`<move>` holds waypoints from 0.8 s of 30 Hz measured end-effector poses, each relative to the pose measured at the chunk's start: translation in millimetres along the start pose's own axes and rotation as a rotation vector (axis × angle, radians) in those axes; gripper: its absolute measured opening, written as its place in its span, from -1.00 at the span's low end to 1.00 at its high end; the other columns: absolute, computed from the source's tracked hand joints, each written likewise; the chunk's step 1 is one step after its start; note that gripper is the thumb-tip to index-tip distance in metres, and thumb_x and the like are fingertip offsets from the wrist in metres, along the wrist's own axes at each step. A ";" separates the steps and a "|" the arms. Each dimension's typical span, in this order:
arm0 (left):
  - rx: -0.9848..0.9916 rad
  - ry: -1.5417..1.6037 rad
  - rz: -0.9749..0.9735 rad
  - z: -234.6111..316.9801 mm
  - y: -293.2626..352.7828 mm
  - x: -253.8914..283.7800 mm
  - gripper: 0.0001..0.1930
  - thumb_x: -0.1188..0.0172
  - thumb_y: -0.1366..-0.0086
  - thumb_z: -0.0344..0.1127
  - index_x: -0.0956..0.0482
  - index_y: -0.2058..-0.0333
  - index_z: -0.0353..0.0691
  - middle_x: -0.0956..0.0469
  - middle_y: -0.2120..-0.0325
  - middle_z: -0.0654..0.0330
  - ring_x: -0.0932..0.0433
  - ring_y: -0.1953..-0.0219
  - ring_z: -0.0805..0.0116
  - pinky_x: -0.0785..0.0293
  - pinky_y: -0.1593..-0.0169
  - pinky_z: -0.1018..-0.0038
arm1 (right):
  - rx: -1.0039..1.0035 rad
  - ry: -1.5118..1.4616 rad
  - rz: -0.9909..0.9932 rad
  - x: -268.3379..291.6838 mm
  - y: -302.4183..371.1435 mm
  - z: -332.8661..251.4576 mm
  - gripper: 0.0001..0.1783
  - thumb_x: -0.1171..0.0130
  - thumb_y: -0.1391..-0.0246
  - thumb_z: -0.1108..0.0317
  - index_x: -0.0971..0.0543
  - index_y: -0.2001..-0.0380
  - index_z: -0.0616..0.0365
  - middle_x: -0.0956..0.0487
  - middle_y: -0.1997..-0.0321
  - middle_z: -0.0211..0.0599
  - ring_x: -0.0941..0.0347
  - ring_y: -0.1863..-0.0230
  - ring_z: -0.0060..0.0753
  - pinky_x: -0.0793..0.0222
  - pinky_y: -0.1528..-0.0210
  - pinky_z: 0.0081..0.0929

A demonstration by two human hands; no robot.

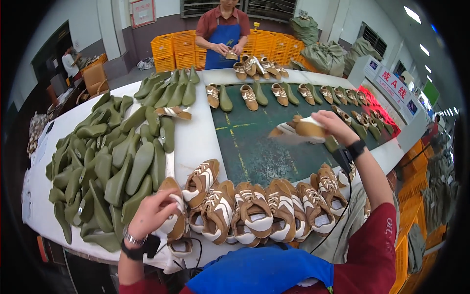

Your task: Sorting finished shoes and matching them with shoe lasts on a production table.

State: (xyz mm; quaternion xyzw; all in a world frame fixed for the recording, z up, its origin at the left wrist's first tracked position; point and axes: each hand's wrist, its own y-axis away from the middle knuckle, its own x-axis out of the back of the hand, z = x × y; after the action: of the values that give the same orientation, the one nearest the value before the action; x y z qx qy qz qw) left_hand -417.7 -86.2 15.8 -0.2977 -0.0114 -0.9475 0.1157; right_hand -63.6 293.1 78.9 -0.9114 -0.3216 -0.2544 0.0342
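My right hand point(334, 126), raised over the green conveyor belt point(245, 157), grips a tan-and-white sneaker point(311, 131) that is smeared by motion. Just left of it is another blurred sneaker shape point(283, 130); whether it rests on the belt I cannot tell. At the lower left, my left hand point(155, 211) has its fingers closed on the side of a brown-and-white sneaker point(175, 223), tilted beside the row's end. Several matching laced sneakers point(254, 215) stand packed along the near edge, in front of my blue apron point(259, 272).
A large pile of green shoe lasts point(112, 152) covers the white table point(41, 196) at left. Sneakers paired with lasts point(259, 93) line the belt's far side. Across it, a person in a blue apron point(223, 49) handles a shoe. Orange crates point(176, 49) stand behind.
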 end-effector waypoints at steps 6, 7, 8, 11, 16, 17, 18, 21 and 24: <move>0.082 -0.328 0.238 -66.7 38.0 -3.0 -0.54 -0.21 -0.01 -0.37 -0.36 0.09 -0.38 -0.45 0.24 -0.07 -0.43 0.15 0.03 -0.34 0.06 0.32 | -0.209 0.459 -0.175 -14.3 -94.3 93.0 -0.67 -0.14 0.08 0.09 -0.47 0.44 0.17 -0.47 0.53 -0.40 -0.40 0.60 -0.60 -0.38 0.59 -0.61; 0.078 -0.431 0.245 -74.4 42.5 -9.7 -0.50 -0.23 0.02 -0.35 -0.34 0.07 -0.36 -0.40 0.17 -0.11 -0.36 0.07 -0.04 -0.27 -0.01 0.27 | -0.180 0.432 -0.187 -21.5 -108.3 110.8 -0.63 -0.16 0.16 0.06 -0.49 0.47 0.18 -0.48 0.58 -0.36 -0.44 0.59 -0.53 -0.39 0.56 -0.59; 0.118 -0.403 0.202 -78.9 43.7 -16.6 -0.46 -0.25 0.03 -0.33 -0.31 0.05 -0.36 -0.34 0.11 -0.13 -0.28 0.02 -0.08 -0.21 -0.06 0.25 | -0.167 0.433 -0.153 -29.5 -122.6 128.4 -0.62 -0.17 0.20 0.06 -0.51 0.44 0.18 -0.50 0.59 -0.35 -0.45 0.60 -0.48 -0.40 0.54 -0.56; 0.315 -0.067 0.222 -100.0 55.2 -35.1 -0.28 -0.27 0.06 -0.38 -0.15 -0.10 -0.38 -0.29 0.01 -0.01 -0.27 -0.07 0.14 -0.19 -0.12 0.37 | -0.209 0.549 -0.158 -65.6 -154.7 142.4 -0.65 -0.15 0.27 0.10 -0.54 0.47 0.17 -0.55 0.52 -0.22 -0.51 0.51 -0.32 -0.43 0.44 -0.42; 0.143 -0.111 0.278 -80.7 43.4 -55.3 -0.36 -0.19 -0.08 -0.42 -0.13 -0.12 -0.36 -0.37 0.08 0.07 -0.39 0.08 0.35 -0.38 0.09 0.50 | -0.205 0.703 -0.011 -105.4 -207.7 216.5 -0.69 -0.13 0.21 0.28 -0.55 0.30 0.05 -0.54 0.24 -0.16 -0.43 0.12 -0.10 -0.32 0.06 -0.38; 0.128 -0.130 0.305 -76.3 43.1 -56.5 -0.38 -0.20 -0.09 -0.35 -0.16 -0.10 -0.38 -0.39 0.11 0.07 -0.39 0.10 0.36 -0.39 0.12 0.49 | -0.142 0.713 -0.086 -113.1 -209.0 233.1 -0.61 -0.12 0.21 0.30 -0.50 0.18 0.03 -0.50 0.13 -0.08 -0.39 0.03 -0.12 -0.28 0.00 -0.39; 0.182 -0.023 0.288 -85.9 48.7 -54.8 -0.24 -0.29 0.05 -0.34 -0.11 -0.11 -0.38 -0.27 0.03 0.00 -0.31 0.01 0.21 -0.28 -0.01 0.40 | -0.089 0.755 -0.070 -123.5 -212.4 237.2 -0.57 -0.12 0.20 0.30 -0.47 0.13 0.02 -0.48 0.10 -0.05 -0.37 0.01 -0.10 -0.26 -0.03 -0.38; 0.323 0.078 0.240 -101.4 60.5 -49.9 0.01 -0.40 0.22 -0.36 0.07 -0.18 -0.36 -0.04 -0.12 -0.03 -0.12 -0.16 0.13 -0.14 -0.17 0.36 | 0.050 0.805 0.055 -143.1 -209.4 218.9 -0.56 0.00 0.13 0.42 -0.41 0.07 0.07 -0.47 0.09 -0.04 -0.37 0.01 -0.05 -0.27 -0.03 -0.30; 0.274 0.198 0.138 -94.6 50.3 -38.0 -0.01 -0.33 0.07 -0.32 0.18 -0.22 -0.30 0.07 -0.20 -0.04 -0.03 -0.22 0.17 -0.11 -0.18 0.39 | 0.219 0.857 -0.287 -153.2 -194.3 113.6 -0.57 0.04 0.08 0.41 -0.41 0.05 0.12 -0.48 0.11 -0.02 -0.39 0.05 -0.04 -0.28 -0.01 -0.28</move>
State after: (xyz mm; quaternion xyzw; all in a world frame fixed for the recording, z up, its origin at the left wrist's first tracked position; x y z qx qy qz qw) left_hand -429.2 -135.7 -86.0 -0.1846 -0.1084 -0.9516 0.2205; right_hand -232.4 385.3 -113.8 -0.6614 -0.4261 -0.5749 0.2247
